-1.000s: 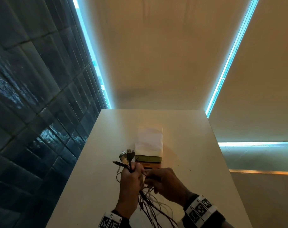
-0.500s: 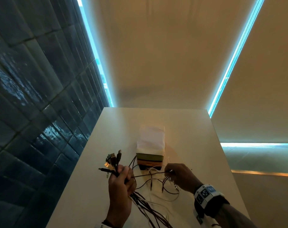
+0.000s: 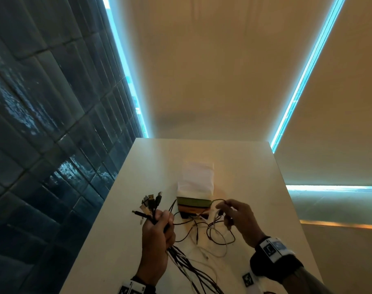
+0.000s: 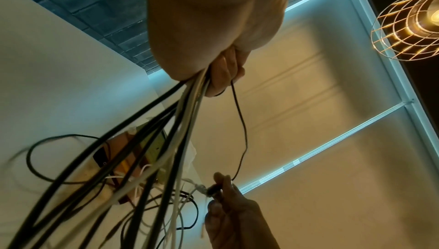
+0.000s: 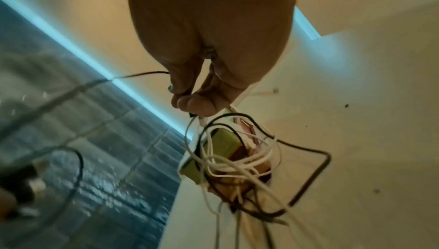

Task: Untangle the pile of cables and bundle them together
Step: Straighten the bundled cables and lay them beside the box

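done: left hand grips many cable plugs | right hand pinches thin black cable — loose loops at 3 o'clock still tangled | bundling not yet done

Two bare hands, left hand at lower centre of the head view, right hand to its right. Right wrist wrapped in a broad black band carrying a white block printed with black square markers and a pale blue patch. Left wrist at the bottom edge bearing a similar white block with black markers, only partly in frame.
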The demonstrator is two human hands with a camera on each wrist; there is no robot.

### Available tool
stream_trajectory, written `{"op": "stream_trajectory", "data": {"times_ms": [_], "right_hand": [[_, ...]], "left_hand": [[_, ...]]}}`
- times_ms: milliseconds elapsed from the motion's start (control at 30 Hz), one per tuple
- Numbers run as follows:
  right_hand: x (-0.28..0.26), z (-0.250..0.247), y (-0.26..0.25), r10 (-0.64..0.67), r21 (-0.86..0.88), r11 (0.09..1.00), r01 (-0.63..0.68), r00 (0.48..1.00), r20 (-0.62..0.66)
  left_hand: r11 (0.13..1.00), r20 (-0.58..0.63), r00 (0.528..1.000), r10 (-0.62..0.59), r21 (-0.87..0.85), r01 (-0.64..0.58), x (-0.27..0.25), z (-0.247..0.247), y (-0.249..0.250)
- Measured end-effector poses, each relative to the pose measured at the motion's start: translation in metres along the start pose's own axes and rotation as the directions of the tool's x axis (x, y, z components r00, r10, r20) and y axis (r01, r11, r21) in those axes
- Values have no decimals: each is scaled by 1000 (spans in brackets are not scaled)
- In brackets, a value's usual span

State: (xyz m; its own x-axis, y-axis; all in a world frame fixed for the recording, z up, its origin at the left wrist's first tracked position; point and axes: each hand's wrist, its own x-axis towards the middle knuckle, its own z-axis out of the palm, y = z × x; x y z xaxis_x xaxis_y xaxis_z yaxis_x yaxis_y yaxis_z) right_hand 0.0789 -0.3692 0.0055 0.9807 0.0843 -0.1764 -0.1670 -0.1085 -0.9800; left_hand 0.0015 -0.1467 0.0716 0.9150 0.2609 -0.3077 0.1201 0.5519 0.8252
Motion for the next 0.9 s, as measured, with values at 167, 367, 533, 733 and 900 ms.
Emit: {"op": "stream_trajectory", "data": {"times_ms": [167,367,533,733,900], "right_hand": [[5,-2,-7,111,53,992,-110,994,-5],[-4,-9,-3,-48,-206,978,35,997,-60],[-13,-7,-31,114,238,962,-135,988,100],[-18,-5,-33,-72,-68,994,83,985,155],[-67,-64,18,-72,-251,967,37,989,-132]], "left_hand": [[1000,13,1000,5,9,-5,2,6,-5],[999,26,1000,6,38,-7,5,2,-4],[990,71,997,32,134,-41,1,5,-6],[983,95,994,44,174,-60,-2,12,-2],[966,78,997,3,257,-23,8,-1,-3]]}}
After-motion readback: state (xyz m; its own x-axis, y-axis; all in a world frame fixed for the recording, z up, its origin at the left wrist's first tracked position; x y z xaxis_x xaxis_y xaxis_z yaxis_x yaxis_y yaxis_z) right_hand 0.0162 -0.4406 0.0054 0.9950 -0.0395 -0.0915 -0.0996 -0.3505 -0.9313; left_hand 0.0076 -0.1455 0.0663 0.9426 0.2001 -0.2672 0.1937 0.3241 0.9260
